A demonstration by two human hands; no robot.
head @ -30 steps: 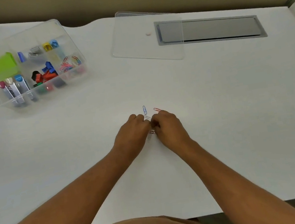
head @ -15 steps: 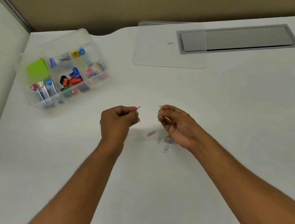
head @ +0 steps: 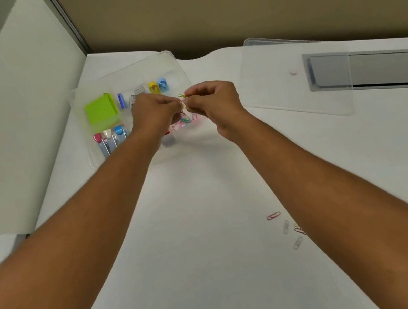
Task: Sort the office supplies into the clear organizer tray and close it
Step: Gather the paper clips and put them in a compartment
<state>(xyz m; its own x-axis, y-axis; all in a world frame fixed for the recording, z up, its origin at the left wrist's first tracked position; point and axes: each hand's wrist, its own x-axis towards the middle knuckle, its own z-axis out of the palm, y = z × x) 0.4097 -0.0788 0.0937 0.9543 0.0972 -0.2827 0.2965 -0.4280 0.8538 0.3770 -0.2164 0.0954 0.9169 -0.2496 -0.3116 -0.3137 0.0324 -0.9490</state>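
Head view, both hands' grip pinching paper clips (above tray), fingertips touching.

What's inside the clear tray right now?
In the organizer tray: green sticky notes, three clips, yellow and blue clips, coloured paper clips. Both hands cover the middle compartments.

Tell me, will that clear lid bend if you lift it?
Probably only slightly: the lid lies flat with crisp, straight edges, so it looks stiff. It seems thin and see-through, so likely light. Its smooth, glossy face may be slippery.
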